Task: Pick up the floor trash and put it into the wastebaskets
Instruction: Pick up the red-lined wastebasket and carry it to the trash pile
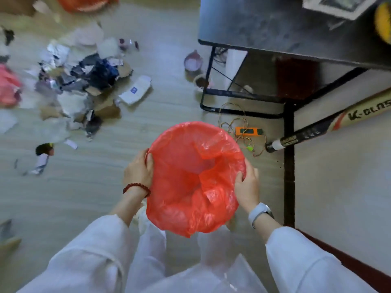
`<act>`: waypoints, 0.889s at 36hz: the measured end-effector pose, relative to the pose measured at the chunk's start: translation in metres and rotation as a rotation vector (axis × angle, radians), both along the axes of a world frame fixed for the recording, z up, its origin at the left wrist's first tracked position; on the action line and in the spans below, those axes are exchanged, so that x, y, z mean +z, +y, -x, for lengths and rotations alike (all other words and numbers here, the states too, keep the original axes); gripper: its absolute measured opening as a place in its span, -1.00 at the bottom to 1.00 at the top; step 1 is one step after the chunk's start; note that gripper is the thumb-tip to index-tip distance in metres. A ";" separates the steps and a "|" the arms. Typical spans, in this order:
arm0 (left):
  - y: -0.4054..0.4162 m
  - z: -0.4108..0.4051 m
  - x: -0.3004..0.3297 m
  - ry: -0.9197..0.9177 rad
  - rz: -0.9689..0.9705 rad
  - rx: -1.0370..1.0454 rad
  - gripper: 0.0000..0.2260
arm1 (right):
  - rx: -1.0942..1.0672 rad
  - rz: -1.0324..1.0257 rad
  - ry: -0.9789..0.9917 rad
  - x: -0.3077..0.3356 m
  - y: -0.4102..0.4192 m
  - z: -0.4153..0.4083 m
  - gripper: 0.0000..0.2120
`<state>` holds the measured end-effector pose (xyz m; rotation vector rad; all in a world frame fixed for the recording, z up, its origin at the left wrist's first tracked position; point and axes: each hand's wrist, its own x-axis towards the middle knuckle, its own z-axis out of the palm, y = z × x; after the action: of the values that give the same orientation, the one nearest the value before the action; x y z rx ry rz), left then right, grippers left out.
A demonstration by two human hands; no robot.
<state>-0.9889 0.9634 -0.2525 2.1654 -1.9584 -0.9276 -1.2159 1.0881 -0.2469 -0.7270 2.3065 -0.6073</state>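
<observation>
From the head camera, the left hand [138, 171] and right hand [247, 185] grip opposite sides of the rim of a round wastebasket lined with a thin red plastic bag [195, 176], fingers curled over the liner edge, mouth facing up. The scattered pile of paper and cardboard scraps [82, 85] lies on the wooden floor [160, 111] well apart, ahead and to the left, so the left hand is nearer; the basket probably needs carrying that way.
</observation>
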 end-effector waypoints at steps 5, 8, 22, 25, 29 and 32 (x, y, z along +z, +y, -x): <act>-0.034 -0.122 0.021 -0.014 0.034 0.141 -0.71 | 0.170 0.000 0.037 0.015 -0.069 -0.100 -0.58; -0.052 -0.196 0.034 -0.012 0.046 0.241 -0.74 | 0.257 0.037 0.032 0.021 -0.114 -0.163 -0.59; -0.175 -0.401 0.068 -0.011 0.081 0.595 -0.71 | 0.588 0.115 0.005 0.043 -0.344 -0.368 -0.62; -0.219 -0.428 0.067 0.009 0.091 0.647 -0.71 | 0.624 0.125 0.003 0.046 -0.398 -0.397 -0.61; -0.283 -0.464 0.062 0.014 0.108 0.713 -0.71 | 0.683 0.123 -0.021 0.040 -0.472 -0.435 -0.59; -0.327 -0.491 0.062 0.011 0.093 0.765 -0.70 | 0.709 0.103 -0.005 0.038 -0.521 -0.466 -0.58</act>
<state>-0.4976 0.6367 -0.1907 2.5075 -0.9635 -0.6776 -0.7500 0.5671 -0.2091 -1.4870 1.8323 -0.3864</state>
